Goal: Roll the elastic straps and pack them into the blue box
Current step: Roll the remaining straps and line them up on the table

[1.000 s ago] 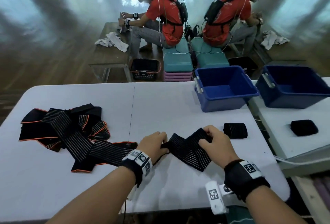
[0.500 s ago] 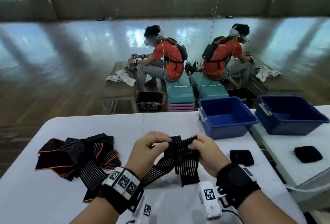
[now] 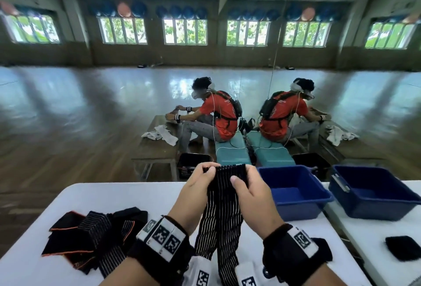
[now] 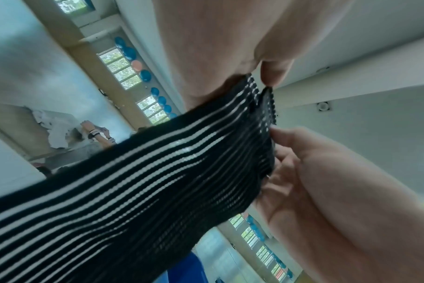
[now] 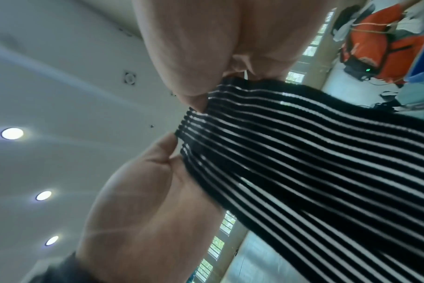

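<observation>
We see the left hand [image 3: 197, 186] and right hand [image 3: 252, 191] each pinching a top corner of one striped elastic strap [image 3: 222, 212], thumbs in front, fingers curled behind; it is raised above the bench [image 3: 145, 196] and its tail hangs between the wrists. We judge the roll barely begun: uneven tension could skew the first turn, and a slipping thumb could let the elastic spring loose. The trailing end might snag the heap of unrolled straps [image 3: 91, 238] at left. The blue box [image 3: 293, 191] stands just right of the hands.
</observation>
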